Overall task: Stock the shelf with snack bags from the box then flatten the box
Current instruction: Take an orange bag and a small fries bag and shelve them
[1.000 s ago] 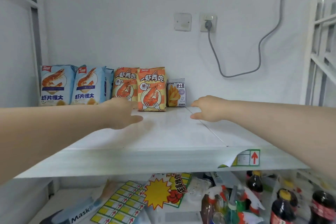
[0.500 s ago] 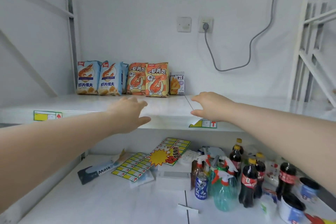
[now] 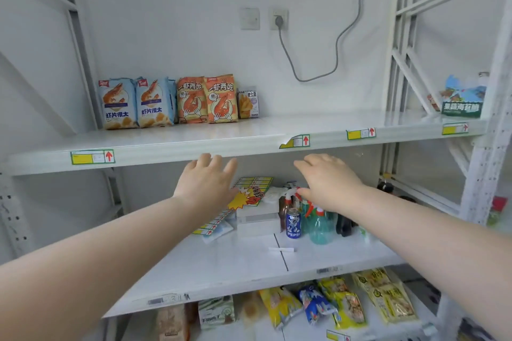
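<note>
Two blue shrimp-chip bags [image 3: 137, 102], two orange shrimp bags [image 3: 207, 99] and a small fries packet [image 3: 248, 104] stand upright in a row at the back left of the white upper shelf [image 3: 249, 137]. My left hand [image 3: 206, 181] and my right hand [image 3: 328, 181] hover in front of the shelf's front edge, a little below it, fingers relaxed and holding nothing. The box is not in view.
The middle shelf [image 3: 249, 257] carries a Pepsi can [image 3: 292, 222], a spray bottle [image 3: 318, 223], dark bottles, a white box and price-tag sheets [image 3: 246, 194]. More snack bags [image 3: 332, 304] lie on the bottom shelf. A green packet [image 3: 461, 101] stands at the upper shelf's right end, by the frame post [image 3: 487, 130].
Both hands have drawn back from over the upper shelf to in front of and below its edge. The view has pulled back and tilted down, showing the lower shelves.
</note>
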